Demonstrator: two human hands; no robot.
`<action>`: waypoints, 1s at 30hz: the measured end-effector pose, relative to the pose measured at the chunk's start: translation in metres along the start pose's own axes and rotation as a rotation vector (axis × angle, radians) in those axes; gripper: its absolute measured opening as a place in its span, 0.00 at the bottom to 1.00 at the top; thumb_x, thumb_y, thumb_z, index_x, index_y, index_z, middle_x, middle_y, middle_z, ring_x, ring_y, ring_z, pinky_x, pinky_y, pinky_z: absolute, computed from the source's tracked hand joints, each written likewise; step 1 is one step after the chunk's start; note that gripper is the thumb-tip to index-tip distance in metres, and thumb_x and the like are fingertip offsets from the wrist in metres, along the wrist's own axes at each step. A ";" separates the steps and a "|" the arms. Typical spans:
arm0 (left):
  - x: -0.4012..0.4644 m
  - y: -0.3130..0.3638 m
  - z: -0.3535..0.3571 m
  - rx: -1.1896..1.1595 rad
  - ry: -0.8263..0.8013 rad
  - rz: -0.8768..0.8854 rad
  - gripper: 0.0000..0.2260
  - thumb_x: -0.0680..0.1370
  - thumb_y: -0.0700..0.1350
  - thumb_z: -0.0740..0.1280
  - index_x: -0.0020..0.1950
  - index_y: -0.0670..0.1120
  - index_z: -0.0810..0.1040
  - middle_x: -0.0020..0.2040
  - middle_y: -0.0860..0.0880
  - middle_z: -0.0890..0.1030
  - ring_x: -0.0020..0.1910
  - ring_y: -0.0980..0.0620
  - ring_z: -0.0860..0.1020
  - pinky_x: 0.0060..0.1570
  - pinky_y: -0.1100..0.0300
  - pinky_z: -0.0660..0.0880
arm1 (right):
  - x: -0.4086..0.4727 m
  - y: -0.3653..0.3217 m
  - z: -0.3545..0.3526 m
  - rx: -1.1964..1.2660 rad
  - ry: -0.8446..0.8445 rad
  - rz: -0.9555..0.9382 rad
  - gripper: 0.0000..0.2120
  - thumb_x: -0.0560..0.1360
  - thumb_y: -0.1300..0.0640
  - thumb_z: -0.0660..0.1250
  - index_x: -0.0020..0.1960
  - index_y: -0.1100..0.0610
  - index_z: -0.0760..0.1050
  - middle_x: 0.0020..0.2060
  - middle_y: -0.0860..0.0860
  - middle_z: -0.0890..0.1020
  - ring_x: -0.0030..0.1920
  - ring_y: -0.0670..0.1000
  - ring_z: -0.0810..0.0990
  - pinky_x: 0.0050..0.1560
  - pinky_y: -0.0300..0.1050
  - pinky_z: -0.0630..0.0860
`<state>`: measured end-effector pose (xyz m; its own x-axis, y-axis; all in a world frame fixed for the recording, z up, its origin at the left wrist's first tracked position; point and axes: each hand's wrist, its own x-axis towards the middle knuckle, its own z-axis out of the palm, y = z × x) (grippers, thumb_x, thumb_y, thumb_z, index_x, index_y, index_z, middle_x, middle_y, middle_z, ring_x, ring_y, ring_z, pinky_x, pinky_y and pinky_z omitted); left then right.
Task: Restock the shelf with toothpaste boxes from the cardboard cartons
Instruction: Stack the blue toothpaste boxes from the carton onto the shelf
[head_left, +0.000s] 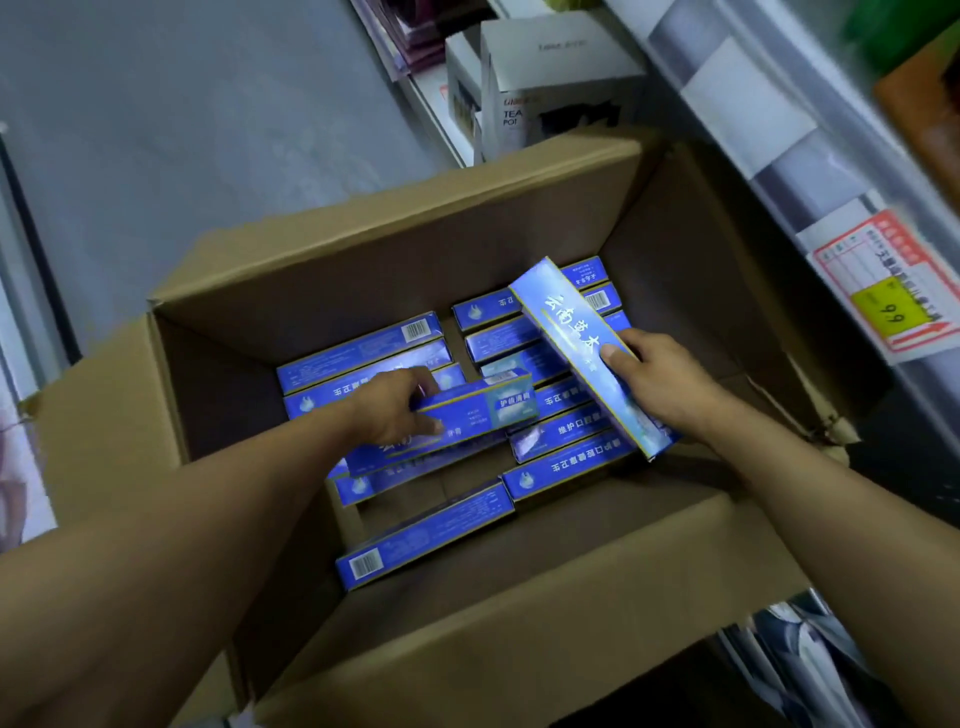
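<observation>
An open cardboard carton (395, 249) stands on the floor and holds several blue toothpaste boxes (363, 353) lying flat in rows. My left hand (395, 410) reaches into the carton and grips one blue box (483, 405), and it may be pressing another box beneath. My right hand (654, 374) holds a second blue toothpaste box (576, 343), tilted up above the rows with its printed face toward me. Both forearms extend over the carton's near flap.
A shelf edge (779, 171) with a red and yellow price tag (883, 291) runs along the right. White tea pot boxes (550, 88) stand on a low shelf behind the carton. Grey floor (182, 130) lies to the left.
</observation>
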<state>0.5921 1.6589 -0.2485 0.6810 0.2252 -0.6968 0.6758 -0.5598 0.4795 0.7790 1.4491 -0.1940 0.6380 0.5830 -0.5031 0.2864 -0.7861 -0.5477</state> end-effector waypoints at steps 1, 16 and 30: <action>-0.005 0.002 -0.007 -0.038 0.023 0.008 0.18 0.72 0.48 0.73 0.59 0.46 0.73 0.52 0.45 0.77 0.46 0.49 0.74 0.49 0.59 0.71 | -0.005 -0.005 -0.004 0.000 0.012 -0.011 0.13 0.80 0.54 0.59 0.56 0.61 0.76 0.49 0.56 0.80 0.46 0.50 0.73 0.40 0.39 0.61; -0.157 0.088 -0.141 -0.055 0.168 0.375 0.12 0.78 0.47 0.66 0.56 0.41 0.77 0.48 0.43 0.80 0.44 0.52 0.74 0.45 0.61 0.71 | -0.176 -0.128 -0.091 0.015 0.335 -0.071 0.11 0.80 0.55 0.58 0.40 0.51 0.70 0.42 0.51 0.76 0.44 0.50 0.73 0.40 0.41 0.61; -0.298 0.236 -0.201 0.185 0.189 0.732 0.07 0.78 0.47 0.65 0.54 0.47 0.76 0.47 0.45 0.80 0.43 0.51 0.75 0.46 0.58 0.70 | -0.379 -0.167 -0.199 -0.157 0.685 0.034 0.12 0.81 0.53 0.57 0.46 0.58 0.75 0.42 0.52 0.78 0.44 0.53 0.75 0.44 0.47 0.66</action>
<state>0.6052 1.6200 0.1794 0.9834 -0.1303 -0.1264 -0.0113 -0.7388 0.6738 0.6318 1.3188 0.2213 0.9402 0.3377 0.0448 0.3255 -0.8517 -0.4106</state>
